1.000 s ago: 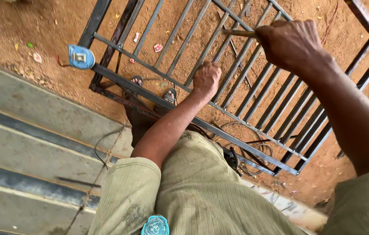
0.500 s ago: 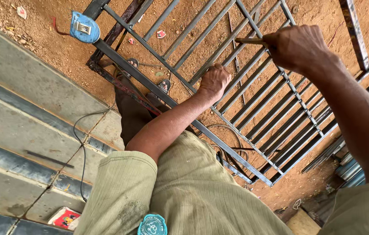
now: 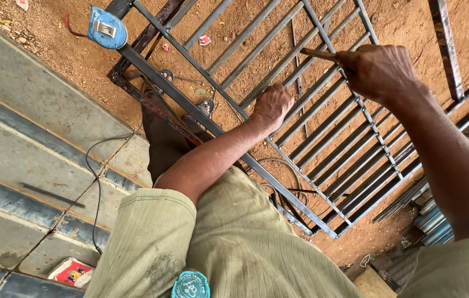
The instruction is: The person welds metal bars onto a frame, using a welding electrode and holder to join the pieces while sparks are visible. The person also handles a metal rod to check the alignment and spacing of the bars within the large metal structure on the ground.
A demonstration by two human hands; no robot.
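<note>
The left hand [image 3: 272, 105] is closed on a bar of the metal grille [image 3: 323, 143] lying on the dirt. A wooden handle [image 3: 320, 53] is gripped by the right hand [image 3: 379, 70], carried nearer the grille's middle than a second ago; work remains under way.

our right hand [image 3: 381, 70] hides the wooden handle's [image 3: 320, 54] far end | head unseen | metal grille [image 3: 312, 118] beyond it cut off by the top edge

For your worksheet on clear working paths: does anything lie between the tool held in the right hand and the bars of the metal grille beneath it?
Nothing visible does. The right hand grips a thin wooden-handled tool directly above the metal grille, with only open air between. The left hand rests on a bar to one side, clear of the tool.
</note>
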